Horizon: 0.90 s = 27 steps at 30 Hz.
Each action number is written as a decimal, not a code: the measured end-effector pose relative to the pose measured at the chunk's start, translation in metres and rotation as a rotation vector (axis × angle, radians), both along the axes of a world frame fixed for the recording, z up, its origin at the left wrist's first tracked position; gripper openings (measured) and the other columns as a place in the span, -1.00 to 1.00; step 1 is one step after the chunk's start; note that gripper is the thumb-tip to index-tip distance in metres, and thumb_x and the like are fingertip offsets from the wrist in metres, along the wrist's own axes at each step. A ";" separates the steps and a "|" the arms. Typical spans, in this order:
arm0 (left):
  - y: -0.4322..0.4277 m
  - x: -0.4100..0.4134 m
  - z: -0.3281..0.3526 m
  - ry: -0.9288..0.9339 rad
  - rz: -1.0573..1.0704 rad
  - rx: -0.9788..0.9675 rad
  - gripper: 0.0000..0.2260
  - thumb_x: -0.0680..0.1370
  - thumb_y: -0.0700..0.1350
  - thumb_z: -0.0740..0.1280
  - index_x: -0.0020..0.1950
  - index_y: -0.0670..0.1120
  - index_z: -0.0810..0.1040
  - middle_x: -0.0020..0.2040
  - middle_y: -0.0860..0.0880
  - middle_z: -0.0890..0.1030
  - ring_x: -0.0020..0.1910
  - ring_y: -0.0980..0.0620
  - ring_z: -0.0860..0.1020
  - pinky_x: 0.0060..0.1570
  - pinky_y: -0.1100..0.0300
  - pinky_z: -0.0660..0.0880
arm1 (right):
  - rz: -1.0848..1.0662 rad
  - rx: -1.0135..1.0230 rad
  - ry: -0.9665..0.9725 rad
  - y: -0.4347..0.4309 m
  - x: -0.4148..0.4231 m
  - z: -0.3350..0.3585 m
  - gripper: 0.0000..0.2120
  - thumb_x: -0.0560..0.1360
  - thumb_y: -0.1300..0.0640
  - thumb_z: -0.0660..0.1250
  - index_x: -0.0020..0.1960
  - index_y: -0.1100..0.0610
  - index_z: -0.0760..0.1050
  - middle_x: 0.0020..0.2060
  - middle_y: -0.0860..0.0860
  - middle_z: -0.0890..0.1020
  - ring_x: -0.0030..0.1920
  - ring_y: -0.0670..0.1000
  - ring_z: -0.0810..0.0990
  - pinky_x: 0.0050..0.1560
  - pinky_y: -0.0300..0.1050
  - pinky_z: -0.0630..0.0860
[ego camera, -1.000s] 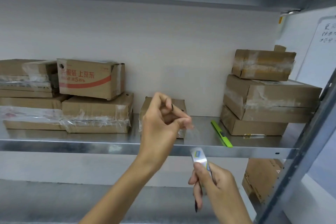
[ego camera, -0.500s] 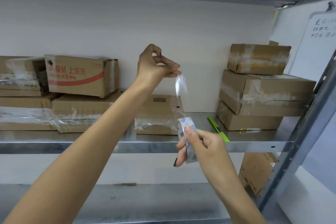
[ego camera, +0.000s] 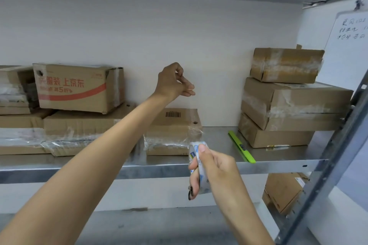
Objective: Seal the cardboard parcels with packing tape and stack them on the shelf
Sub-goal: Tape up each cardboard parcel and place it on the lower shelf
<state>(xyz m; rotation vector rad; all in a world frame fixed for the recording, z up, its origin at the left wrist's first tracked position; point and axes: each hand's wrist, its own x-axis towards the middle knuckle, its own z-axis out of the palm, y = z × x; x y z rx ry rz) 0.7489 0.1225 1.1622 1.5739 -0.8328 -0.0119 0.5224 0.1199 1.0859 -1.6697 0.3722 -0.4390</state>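
My left hand point(ego camera: 175, 83) is raised in front of the back wall, its fingertips pinching the end of a clear tape strip point(ego camera: 192, 119) that shows only faintly. The strip runs down to the packing tape roll point(ego camera: 196, 157), which my right hand point(ego camera: 216, 169) grips at the front edge of the metal shelf point(ego camera: 79, 169). Right behind the strip, a small parcel point(ego camera: 173, 125) with a barcode and clear wrap lies on the shelf. My left forearm crosses in front of its left end.
Taped parcels are stacked at the left, topped by a box with red print point(ego camera: 79, 87), and three more point(ego camera: 288, 105) at the right. A green utility knife point(ego camera: 241, 146) lies on the shelf. A box point(ego camera: 282, 193) sits below, beside the shelf upright point(ego camera: 328, 165). A whiteboard point(ego camera: 350, 36) hangs at the right.
My left hand has risen from just above the roll to well above it, drawing out a length of clear tape. My right hand has kept its grip on the roll.
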 end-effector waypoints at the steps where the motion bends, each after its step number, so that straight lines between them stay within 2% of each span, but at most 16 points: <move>1: -0.002 0.002 -0.002 0.003 -0.004 0.007 -0.59 0.39 -0.51 0.40 -0.17 -0.11 0.26 -0.30 -0.20 0.61 -0.40 -0.14 0.66 -0.32 0.04 0.64 | -0.007 -0.001 0.008 0.000 0.001 0.000 -0.54 0.66 -0.02 0.03 -0.26 0.21 0.45 -0.61 0.09 0.51 -0.53 0.03 0.51 -0.24 -0.14 0.48; 9: -0.011 0.012 -0.018 0.061 -0.027 0.050 -0.60 0.41 -0.50 0.40 -0.19 -0.11 0.26 -0.24 -0.24 0.60 -0.35 -0.17 0.68 -0.27 -0.02 0.65 | -0.053 0.006 0.017 -0.002 0.007 -0.002 -0.54 0.66 0.01 0.04 -0.28 0.25 0.44 -0.64 0.12 0.47 -0.59 0.06 0.46 -0.31 -0.07 0.46; 12: -0.012 0.016 -0.024 0.072 -0.031 0.063 -0.60 0.42 -0.50 0.39 -0.20 -0.11 0.25 -0.26 -0.23 0.59 -0.36 -0.13 0.68 -0.30 0.03 0.64 | -0.056 0.025 0.033 -0.003 0.010 -0.004 -0.55 0.65 0.02 0.05 -0.29 0.25 0.44 -0.65 0.12 0.46 -0.57 0.08 0.46 -0.36 -0.09 0.46; 16: -0.011 0.020 -0.030 0.067 -0.023 0.112 -0.60 0.42 -0.50 0.39 -0.21 -0.11 0.25 -0.26 -0.24 0.59 -0.37 -0.11 0.68 -0.33 0.08 0.64 | -0.049 0.043 0.053 -0.004 0.013 -0.008 -0.55 0.65 0.01 0.06 -0.29 0.24 0.43 -0.64 0.13 0.46 -0.53 0.11 0.47 -0.32 -0.04 0.46; 18: -0.012 0.020 -0.033 0.049 -0.021 0.146 -0.59 0.41 -0.51 0.39 -0.22 -0.10 0.24 -0.30 -0.21 0.59 -0.41 -0.04 0.67 -0.39 0.18 0.62 | -0.048 0.049 0.044 -0.003 0.013 -0.010 -0.55 0.65 0.02 0.07 -0.29 0.25 0.43 -0.64 0.14 0.46 -0.56 0.11 0.46 -0.31 0.01 0.49; 20: -0.014 0.022 -0.036 -0.017 0.020 0.254 -0.57 0.39 -0.47 0.44 -0.24 -0.09 0.24 -0.32 -0.13 0.60 -0.43 0.12 0.63 -0.43 0.41 0.49 | -0.043 0.052 0.034 -0.003 0.013 -0.011 -0.56 0.65 0.03 0.07 -0.29 0.25 0.43 -0.64 0.15 0.45 -0.58 0.10 0.44 -0.26 0.10 0.53; 22: -0.017 0.023 -0.036 -0.037 0.050 0.373 -0.59 0.38 -0.38 0.49 -0.25 -0.06 0.27 -0.31 -0.03 0.60 -0.32 0.17 0.60 -0.39 0.50 0.41 | -0.035 0.052 0.037 -0.004 0.013 -0.012 -0.56 0.65 0.04 0.07 -0.29 0.26 0.43 -0.64 0.16 0.46 -0.59 0.09 0.45 -0.25 0.13 0.52; 25: -0.021 0.026 -0.035 -0.010 0.058 0.507 -0.67 0.38 -0.26 0.54 -0.25 -0.04 0.38 -0.19 -0.04 0.58 -0.11 0.03 0.57 -0.24 0.37 0.43 | -0.019 0.069 0.066 -0.006 0.014 -0.013 -0.56 0.64 0.02 0.07 -0.28 0.25 0.44 -0.62 0.15 0.47 -0.55 0.11 0.48 -0.31 -0.02 0.48; 27: -0.023 0.024 -0.032 -0.011 0.057 0.588 -0.75 0.40 -0.22 0.53 -0.21 -0.05 0.46 -0.08 -0.05 0.56 -0.02 -0.03 0.56 -0.22 0.30 0.43 | -0.005 0.074 0.082 -0.008 0.014 -0.012 -0.55 0.64 0.00 0.06 -0.27 0.25 0.45 -0.61 0.15 0.48 -0.54 0.10 0.49 -0.33 -0.08 0.51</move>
